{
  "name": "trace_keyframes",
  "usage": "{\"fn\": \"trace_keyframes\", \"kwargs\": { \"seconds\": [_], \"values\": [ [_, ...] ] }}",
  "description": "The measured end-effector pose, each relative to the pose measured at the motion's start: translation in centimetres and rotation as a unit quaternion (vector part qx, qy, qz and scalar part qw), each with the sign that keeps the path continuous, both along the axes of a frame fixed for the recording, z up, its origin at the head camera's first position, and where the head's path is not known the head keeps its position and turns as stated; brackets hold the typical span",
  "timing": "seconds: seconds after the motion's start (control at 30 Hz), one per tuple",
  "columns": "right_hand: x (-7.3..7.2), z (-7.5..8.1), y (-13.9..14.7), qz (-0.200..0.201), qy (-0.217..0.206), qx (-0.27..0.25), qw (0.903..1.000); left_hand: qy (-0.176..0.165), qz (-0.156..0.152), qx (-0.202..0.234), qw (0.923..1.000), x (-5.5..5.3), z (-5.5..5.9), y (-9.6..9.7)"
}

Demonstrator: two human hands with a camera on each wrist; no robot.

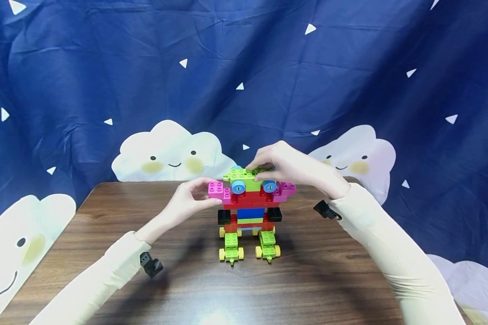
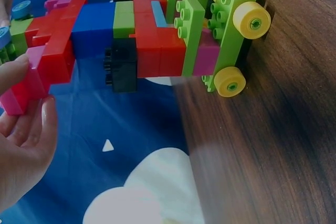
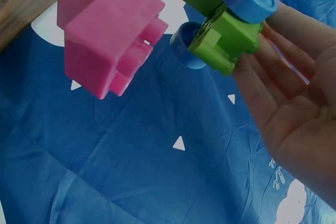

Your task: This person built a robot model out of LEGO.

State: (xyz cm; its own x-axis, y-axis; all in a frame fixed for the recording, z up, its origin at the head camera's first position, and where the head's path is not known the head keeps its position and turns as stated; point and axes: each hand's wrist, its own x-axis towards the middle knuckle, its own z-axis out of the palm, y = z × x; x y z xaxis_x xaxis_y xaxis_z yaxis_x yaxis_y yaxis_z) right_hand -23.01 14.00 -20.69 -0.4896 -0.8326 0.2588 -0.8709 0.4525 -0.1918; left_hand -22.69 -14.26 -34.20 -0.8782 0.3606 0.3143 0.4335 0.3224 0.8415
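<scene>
A figure built of toy bricks stands upright on the table, its red bricks (image 1: 251, 198) above a blue brick (image 1: 251, 213). Its two feet are lime-green wheeled bases (image 1: 231, 243) with yellow wheels (image 2: 252, 20). My left hand (image 1: 183, 203) pinches the pink brick (image 1: 216, 190) at the figure's left end, thumb in front and fingers behind. Up top, a green wheeled base (image 3: 226, 38) with blue wheels (image 1: 238, 187) sits over the red bricks. My right hand (image 1: 288, 166) grips this base from above. Another pink brick (image 3: 113, 32) juts out at the right side.
Black bricks (image 1: 224, 216) stick out at both sides of the figure's middle. The brown wooden table (image 1: 179, 289) ends close behind the figure. A dark blue cloth (image 1: 268, 58) with white triangles and smiling clouds hangs beyond it.
</scene>
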Motion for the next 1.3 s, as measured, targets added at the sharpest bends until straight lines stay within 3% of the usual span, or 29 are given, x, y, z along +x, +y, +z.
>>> {"fn": "trace_keyframes", "kwargs": {
  "seconds": [0.3,1.13,1.3],
  "values": [
    [0.04,-0.19,0.27,-0.016,-0.024,-0.022,0.9993,0.001,0.002,-0.002,1.0000,0.09,0.08,0.08],
    [-0.04,-0.39,0.34,-0.007,-0.017,-0.034,0.9992,0.007,0.003,-0.003,1.0000,-0.29,0.06,-0.13],
    [-0.03,-0.48,0.60,-0.012,0.007,-0.052,0.9985,0.001,0.004,-0.005,1.0000,-0.25,0.12,-0.14]
  ]
}}
